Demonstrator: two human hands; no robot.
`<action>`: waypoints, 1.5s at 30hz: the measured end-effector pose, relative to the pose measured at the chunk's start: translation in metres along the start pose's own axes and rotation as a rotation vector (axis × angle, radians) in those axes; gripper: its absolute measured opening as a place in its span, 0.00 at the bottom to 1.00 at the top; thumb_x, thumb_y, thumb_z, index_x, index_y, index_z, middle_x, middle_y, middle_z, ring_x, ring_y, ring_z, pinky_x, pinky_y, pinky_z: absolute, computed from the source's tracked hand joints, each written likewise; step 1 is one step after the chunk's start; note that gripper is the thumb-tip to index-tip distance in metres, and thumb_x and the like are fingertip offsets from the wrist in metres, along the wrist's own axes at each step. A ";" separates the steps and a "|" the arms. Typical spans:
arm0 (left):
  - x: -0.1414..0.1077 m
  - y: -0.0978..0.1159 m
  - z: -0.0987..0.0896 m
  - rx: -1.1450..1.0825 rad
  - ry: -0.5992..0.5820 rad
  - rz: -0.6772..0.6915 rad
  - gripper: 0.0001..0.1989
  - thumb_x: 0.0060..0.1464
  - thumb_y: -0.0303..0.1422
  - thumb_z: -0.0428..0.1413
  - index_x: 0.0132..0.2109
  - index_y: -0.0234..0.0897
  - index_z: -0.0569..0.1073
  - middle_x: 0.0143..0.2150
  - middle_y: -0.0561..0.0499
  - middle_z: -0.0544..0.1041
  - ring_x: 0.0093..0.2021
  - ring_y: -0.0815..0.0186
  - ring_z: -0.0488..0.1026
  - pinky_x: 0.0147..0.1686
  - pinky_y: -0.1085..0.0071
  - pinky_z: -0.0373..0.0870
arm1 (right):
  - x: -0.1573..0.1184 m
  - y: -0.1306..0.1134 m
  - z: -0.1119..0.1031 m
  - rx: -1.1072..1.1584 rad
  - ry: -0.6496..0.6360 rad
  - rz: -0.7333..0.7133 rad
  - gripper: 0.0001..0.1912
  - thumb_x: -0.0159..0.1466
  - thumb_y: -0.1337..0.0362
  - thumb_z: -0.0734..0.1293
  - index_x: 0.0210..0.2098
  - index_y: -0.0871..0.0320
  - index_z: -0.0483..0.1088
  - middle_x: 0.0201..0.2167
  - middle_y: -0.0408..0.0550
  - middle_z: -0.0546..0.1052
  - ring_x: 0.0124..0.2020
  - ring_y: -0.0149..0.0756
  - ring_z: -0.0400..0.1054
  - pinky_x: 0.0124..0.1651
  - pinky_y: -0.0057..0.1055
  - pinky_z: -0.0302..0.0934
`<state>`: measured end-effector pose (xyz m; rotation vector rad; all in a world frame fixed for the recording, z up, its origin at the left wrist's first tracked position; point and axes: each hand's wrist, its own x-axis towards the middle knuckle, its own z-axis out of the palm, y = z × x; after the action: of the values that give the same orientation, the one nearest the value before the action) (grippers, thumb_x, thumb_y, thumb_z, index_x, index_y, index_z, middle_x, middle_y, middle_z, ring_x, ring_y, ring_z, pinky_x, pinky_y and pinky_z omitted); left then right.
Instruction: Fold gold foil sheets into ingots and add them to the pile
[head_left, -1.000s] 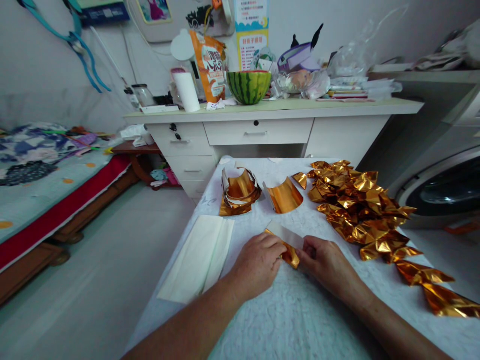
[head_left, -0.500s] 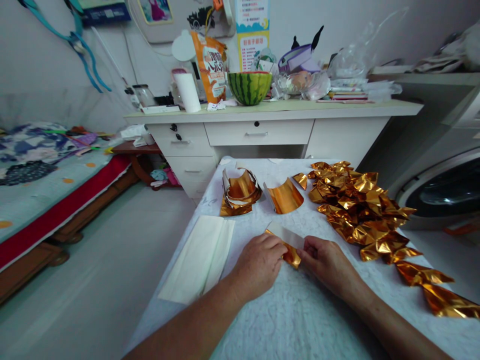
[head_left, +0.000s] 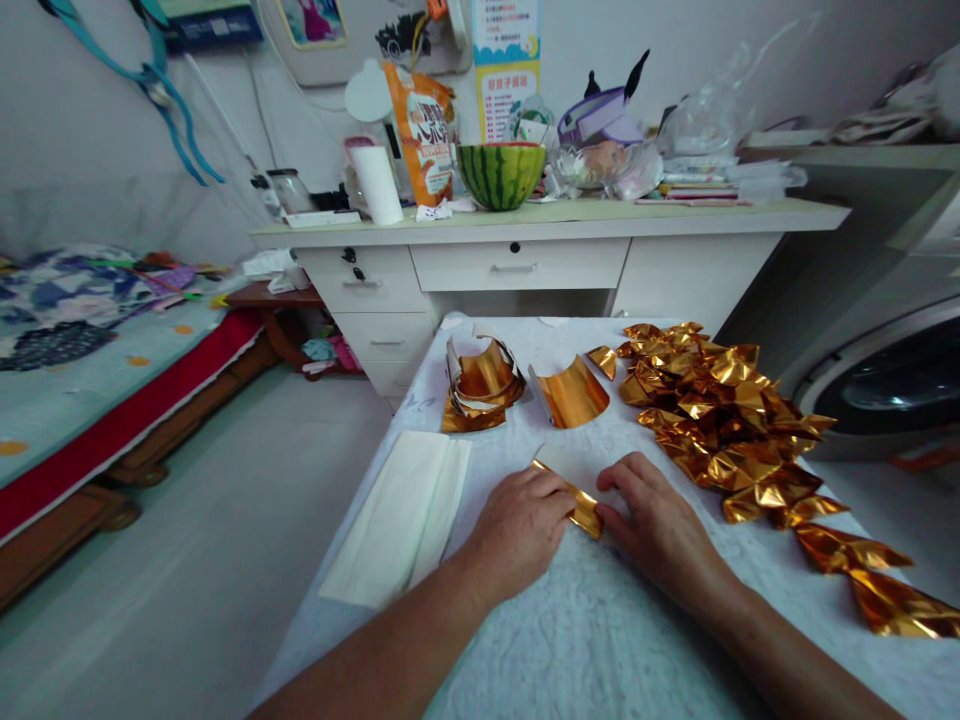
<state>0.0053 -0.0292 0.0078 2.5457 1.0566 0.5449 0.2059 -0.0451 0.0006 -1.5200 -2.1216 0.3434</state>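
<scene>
A small sheet of gold foil paper point(head_left: 585, 512) with a pale back lies in front of me, partly folded into a narrow strip. My left hand point(head_left: 523, 525) is closed on its near left side, with the fingertips pressing the strip. At the strip's right end is my right hand point(head_left: 651, 515). Its thumb rests by the foil's corner, apart from the bent fingers, and it grips nothing. Beyond the hands lies a curved gold sheet point(head_left: 574, 392), beside a curled stack of gold sheets point(head_left: 484, 380). My left palm hides part of the foil.
A pile of folded gold foil pieces point(head_left: 712, 410) covers the table's right side. Folded white paper point(head_left: 397, 520) lies at the left on the pale tablecloth point(head_left: 540, 640). Behind stands a white desk point(head_left: 525, 265) with half a watermelon point(head_left: 501, 178). A washing machine point(head_left: 892, 300) is at the right.
The pale flap that my right hand was pinching has gone down out of its grip. The right fingers have spread and lifted slightly. My left hand stays on the foil.
</scene>
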 end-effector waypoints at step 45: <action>0.000 0.001 -0.001 -0.042 0.022 -0.038 0.06 0.55 0.26 0.58 0.41 0.37 0.74 0.42 0.50 0.77 0.45 0.61 0.71 0.48 0.64 0.68 | 0.002 -0.014 -0.013 0.046 -0.256 -0.191 0.15 0.53 0.76 0.63 0.38 0.56 0.69 0.38 0.49 0.70 0.41 0.43 0.62 0.45 0.41 0.56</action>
<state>0.0055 -0.0298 0.0088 2.4834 1.0875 0.5796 0.2009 -0.0489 0.0194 -1.2911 -2.4156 0.5382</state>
